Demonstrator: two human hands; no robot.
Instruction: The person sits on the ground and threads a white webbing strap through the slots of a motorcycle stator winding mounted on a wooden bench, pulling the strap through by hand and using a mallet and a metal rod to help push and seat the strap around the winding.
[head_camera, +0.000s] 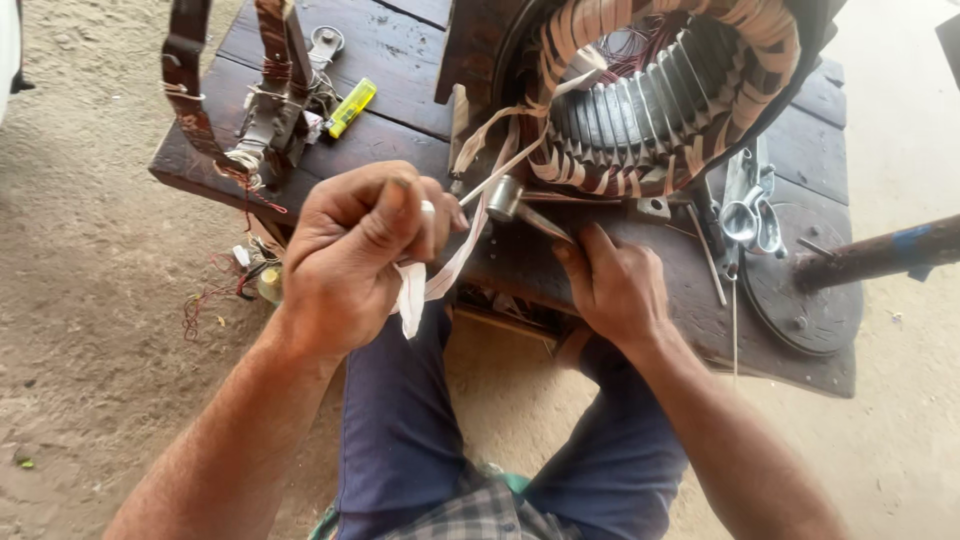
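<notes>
Two hands work at the near edge of the tabletop (400, 60). The left hand (355, 255) is clenched on a pale tape (440, 280), which runs up and to the right, its long axis slanting toward the stator (650, 90) just beyond. The right hand (615, 285) is nearer the stator; it rests on the wood beside a small hammer (508, 197), though whether it grips anything I cannot tell. A yellow lighter (350, 107) lies far left. Sandy ground (90, 250) surrounds the dark planks.
</notes>
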